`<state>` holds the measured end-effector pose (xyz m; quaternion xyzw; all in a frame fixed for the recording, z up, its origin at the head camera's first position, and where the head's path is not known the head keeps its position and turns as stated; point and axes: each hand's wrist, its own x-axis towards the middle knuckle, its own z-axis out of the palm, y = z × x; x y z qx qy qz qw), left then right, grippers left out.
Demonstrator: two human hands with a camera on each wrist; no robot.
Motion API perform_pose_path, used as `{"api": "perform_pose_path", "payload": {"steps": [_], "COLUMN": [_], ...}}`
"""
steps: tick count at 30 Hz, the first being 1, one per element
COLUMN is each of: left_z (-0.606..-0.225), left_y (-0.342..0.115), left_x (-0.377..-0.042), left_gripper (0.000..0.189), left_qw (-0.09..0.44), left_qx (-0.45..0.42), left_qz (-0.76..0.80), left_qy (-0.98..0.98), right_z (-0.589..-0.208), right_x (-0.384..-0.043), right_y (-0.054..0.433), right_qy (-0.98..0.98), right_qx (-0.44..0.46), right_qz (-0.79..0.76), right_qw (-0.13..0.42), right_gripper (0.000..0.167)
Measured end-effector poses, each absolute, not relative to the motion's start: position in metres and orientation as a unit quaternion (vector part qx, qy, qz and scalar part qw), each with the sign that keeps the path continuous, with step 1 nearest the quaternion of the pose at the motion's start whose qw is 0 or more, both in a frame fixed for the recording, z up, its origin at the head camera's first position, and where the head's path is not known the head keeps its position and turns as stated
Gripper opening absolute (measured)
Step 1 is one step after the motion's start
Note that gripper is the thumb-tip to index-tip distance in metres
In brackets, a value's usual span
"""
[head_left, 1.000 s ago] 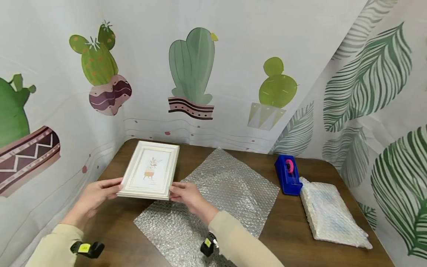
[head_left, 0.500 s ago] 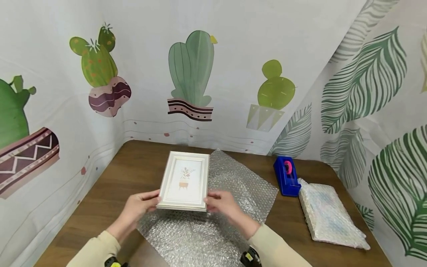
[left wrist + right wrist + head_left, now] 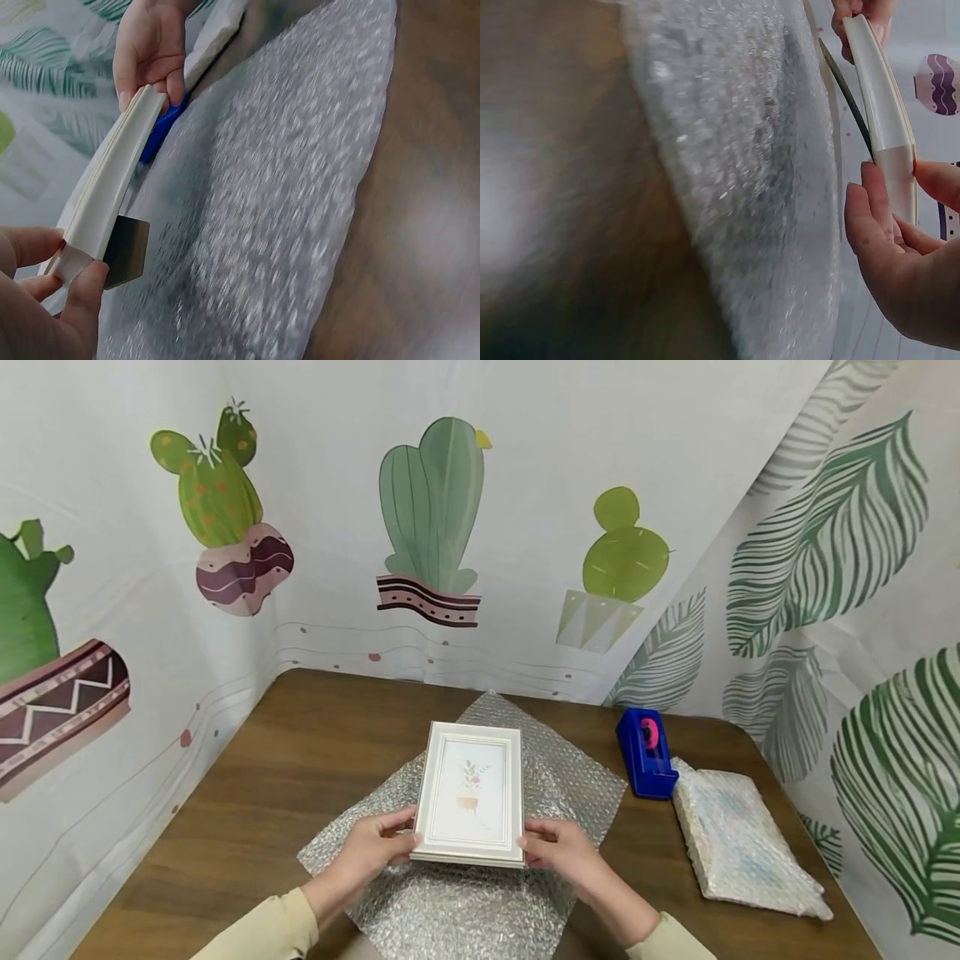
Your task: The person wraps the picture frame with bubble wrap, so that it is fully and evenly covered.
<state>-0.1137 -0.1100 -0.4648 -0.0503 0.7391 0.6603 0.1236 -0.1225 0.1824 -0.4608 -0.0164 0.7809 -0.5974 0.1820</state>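
A white picture frame (image 3: 471, 789) with a small potted-plant print hangs face up over the sheet of bubble wrap (image 3: 442, 914). My left hand (image 3: 371, 847) pinches its left edge near the front corner, and my right hand (image 3: 558, 852) pinches the right edge opposite. In the left wrist view, the thumb and fingertips (image 3: 85, 289) grip the side of the frame (image 3: 112, 172), and a dark stand flap (image 3: 129, 251) sticks out from its back. The right wrist view has the flap (image 3: 847, 94) angled away behind the frame (image 3: 889, 112), above the bubble wrap (image 3: 757, 187).
A blue tape dispenser (image 3: 647, 756) with a pink core stands right of the bubble wrap. Beside it lies a bubble-wrapped flat package (image 3: 742, 843). The brown wooden table (image 3: 225, 827) ends at a cactus-and-leaf printed curtain (image 3: 525, 527) behind.
Both hands have carried the picture frame right and toward the body, from the table's left side to over the middle of the bubble wrap. The dispenser and package have stayed put.
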Motion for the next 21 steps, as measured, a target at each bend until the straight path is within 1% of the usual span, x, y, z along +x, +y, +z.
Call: {"api": "perform_pose_path", "payload": {"steps": [9, 16, 21], "left_z": [-0.473, -0.483, -0.49], "left_y": [-0.093, -0.088, -0.087], "left_x": [-0.104, -0.106, -0.108], "left_gripper": [0.057, 0.056, 0.057], "left_qw": [0.152, 0.16, 0.164], "left_qx": [-0.026, -0.037, -0.02], "left_qz": [0.662, 0.66, 0.664], "left_qy": [0.733, 0.733, 0.729], "right_z": [-0.469, -0.475, -0.48], "right_x": [-0.106, -0.109, -0.111], "right_y": [0.205, 0.207, 0.209], "right_qy": [0.788, 0.816, 0.825], "right_qx": [-0.018, -0.011, -0.011], "right_qz": [-0.582, -0.544, -0.528], "right_qw": [0.201, 0.195, 0.199], "right_gripper": [0.052, 0.051, 0.049]}}
